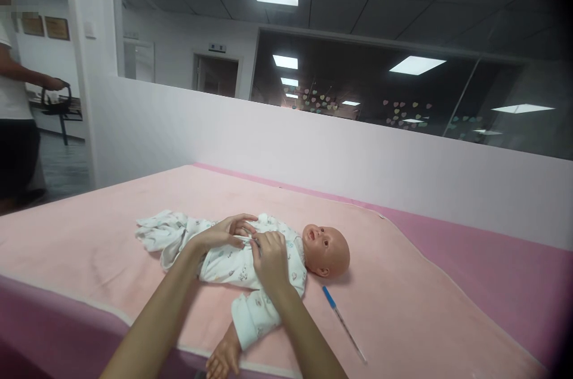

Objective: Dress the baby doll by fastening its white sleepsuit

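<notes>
A baby doll [329, 249] lies on its back, head to the right, dressed in a white printed baby outfit [228, 265]. My left hand [229, 231] rests over the front of the outfit, thumb and fingers apart. Close beside it, my right hand [271, 252] is closed at the doll's chest, fingertips pinched together at the front of the cloth. Something small and dark shows at those fingertips, too small to name. One doll arm [255, 316] stretches toward me under my right forearm. The outfit's legs [163, 230] lie bunched at the left.
A thin clear stick with a blue cap [329, 296], like a pen or thermometer, lies right of the doll. Beneath is a pink cloth [403, 307] over a pink padded surface [487, 247]. Behind stands a white half-wall [313, 146] with glass. A person [18, 98] stands at far left.
</notes>
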Demonstrator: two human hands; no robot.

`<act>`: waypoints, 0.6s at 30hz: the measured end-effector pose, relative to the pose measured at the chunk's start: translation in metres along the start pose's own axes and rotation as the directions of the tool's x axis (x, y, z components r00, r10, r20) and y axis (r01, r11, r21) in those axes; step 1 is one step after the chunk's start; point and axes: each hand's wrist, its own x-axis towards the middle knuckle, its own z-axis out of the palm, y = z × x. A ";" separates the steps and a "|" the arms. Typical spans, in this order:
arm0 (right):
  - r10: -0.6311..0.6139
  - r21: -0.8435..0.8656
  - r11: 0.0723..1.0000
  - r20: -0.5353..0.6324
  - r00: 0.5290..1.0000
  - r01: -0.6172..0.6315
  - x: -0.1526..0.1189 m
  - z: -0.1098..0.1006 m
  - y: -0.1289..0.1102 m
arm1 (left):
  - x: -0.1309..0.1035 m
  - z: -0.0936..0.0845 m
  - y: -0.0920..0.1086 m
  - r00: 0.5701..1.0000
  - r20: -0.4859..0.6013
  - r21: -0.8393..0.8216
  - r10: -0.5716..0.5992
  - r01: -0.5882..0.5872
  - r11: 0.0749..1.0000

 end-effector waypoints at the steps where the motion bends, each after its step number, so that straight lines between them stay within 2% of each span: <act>1: -0.001 -0.003 1.000 0.000 1.000 0.001 0.000 0.000 0.000 | 0.000 0.000 0.000 1.000 0.001 -0.004 0.000 0.000 1.000; 10: 0.020 -0.045 0.999 0.011 1.000 -0.020 0.000 0.000 0.001 | 0.003 -0.005 -0.006 1.000 0.015 0.012 0.027 -0.027 1.000; 18: 0.018 -0.044 0.999 -0.006 1.000 -0.019 0.000 0.000 0.000 | 0.003 -0.003 -0.003 0.999 0.026 0.015 0.029 -0.030 0.999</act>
